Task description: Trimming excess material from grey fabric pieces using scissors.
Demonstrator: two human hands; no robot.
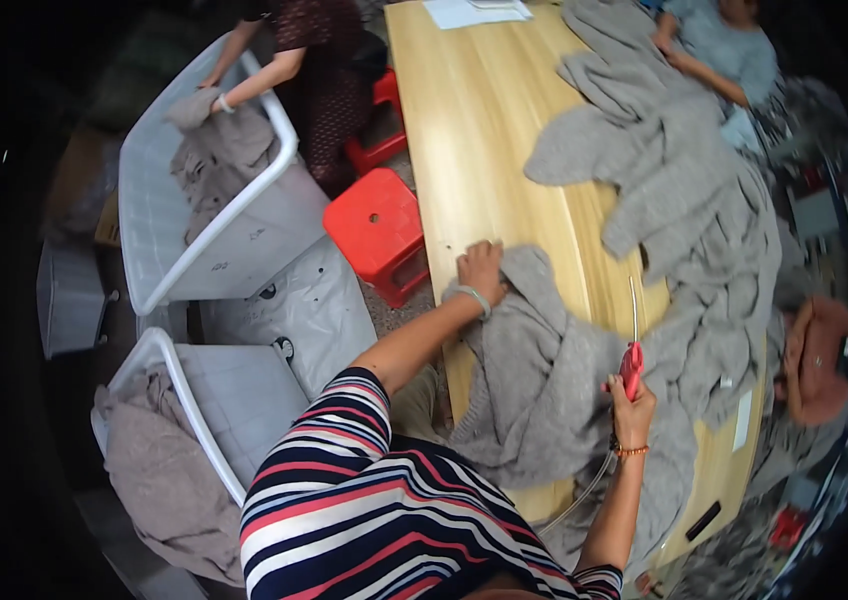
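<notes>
You stand at a long wooden table, pale yellow with light grain, its bare stretch running away to the far end where white papers lie. Before you, on the near part of the tabletop, is a grey knit cloth, rumpled. Your left hand rests at its far left corner, fingers loosely bent; whether they pinch the cloth, you cannot tell from here. Your right hand is closed round a red spray gun, its thin metal nozzle pointing away from you, a hose trailing below. Along the table's right side spreads a heap of grey knits; a person sits by its far end, another farther down that side. A dark flat object lies near the right corner. On your left stand a red stool, a large white bin that a co-worker reaches into, and a second bin with brownish cloth spilling over.
</notes>
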